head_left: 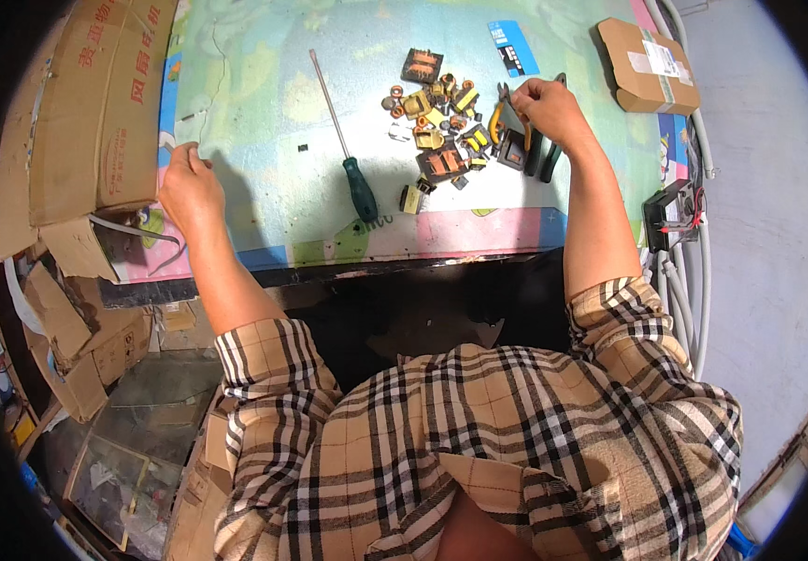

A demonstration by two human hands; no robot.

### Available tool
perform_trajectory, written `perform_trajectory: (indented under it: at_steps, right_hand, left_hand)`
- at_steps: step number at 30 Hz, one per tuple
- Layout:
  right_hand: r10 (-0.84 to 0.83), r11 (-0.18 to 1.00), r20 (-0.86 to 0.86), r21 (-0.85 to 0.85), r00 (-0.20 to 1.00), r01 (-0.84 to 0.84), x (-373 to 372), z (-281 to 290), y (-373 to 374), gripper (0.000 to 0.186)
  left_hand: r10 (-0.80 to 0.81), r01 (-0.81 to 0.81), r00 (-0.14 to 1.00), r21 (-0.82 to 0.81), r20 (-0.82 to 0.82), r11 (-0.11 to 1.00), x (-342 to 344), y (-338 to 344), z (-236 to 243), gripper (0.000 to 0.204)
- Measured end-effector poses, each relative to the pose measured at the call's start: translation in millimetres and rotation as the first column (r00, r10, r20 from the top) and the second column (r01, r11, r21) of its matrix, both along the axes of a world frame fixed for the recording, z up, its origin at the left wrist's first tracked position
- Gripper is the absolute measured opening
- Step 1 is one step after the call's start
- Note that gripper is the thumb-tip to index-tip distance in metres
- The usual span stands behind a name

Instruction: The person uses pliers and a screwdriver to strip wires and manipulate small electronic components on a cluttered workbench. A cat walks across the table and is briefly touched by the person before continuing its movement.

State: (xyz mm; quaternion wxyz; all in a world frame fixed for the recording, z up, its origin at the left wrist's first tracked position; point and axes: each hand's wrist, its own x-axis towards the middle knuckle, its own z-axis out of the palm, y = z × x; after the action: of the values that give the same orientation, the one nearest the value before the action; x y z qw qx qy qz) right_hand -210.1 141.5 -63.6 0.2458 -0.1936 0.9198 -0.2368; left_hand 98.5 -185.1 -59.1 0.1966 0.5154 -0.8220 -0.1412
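Note:
My right hand [548,110] reaches over the far right of the table, its fingers closed at a pair of orange-handled cutting pliers [495,123]. Beside it lie the dark handles of another tool [544,159], partly covered by the hand. Just left of the pliers spreads a pile of small copper-wound coils and transformers [430,136]. My left hand [193,191] rests at the table's left side against a cardboard box [109,112]. Its fingers are curled, and what they hold, if anything, is hidden. Between the hands lies a screwdriver [359,187] with a green handle.
A blue card [513,49] lies beyond the coils. At the far right sits a small brown carton [648,65]. A black holder [670,215] stands at the right edge, near white pipes [701,309]. A grey cable [137,230] emerges by the left box.

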Motion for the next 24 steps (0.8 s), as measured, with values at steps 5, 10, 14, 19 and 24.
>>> perform_trajectory:
  at_steps: [5,10,14,19,24]
  right_hand:
    - [0.034,0.999,0.009,-0.007,0.999,-0.034,3,-16,12,0.023]
    - [0.131,0.991,0.094,0.019,0.987,-0.133,19,-27,13,0.019]
    - [0.097,0.995,0.066,-0.008,0.993,-0.097,14,-29,18,0.018]
    - [0.099,0.993,-0.007,0.073,0.995,-0.098,8,-26,27,0.017]
    - [0.123,0.991,-0.058,0.06,0.991,-0.12,16,-31,27,0.017]
  left_hand:
    - [0.027,-0.025,1.0,0.199,-0.007,0.98,-1,6,-7,0.025]
    - [-0.046,0.031,0.994,0.138,0.104,0.99,7,0,-29,0.03]
    - [-0.021,0.002,0.99,0.139,0.137,0.99,12,0,-39,0.033]
    - [-0.018,-0.021,0.976,0.175,0.217,0.984,8,15,-24,0.036]
    - [-0.203,0.174,0.967,0.186,0.151,0.967,-3,44,8,0.035]
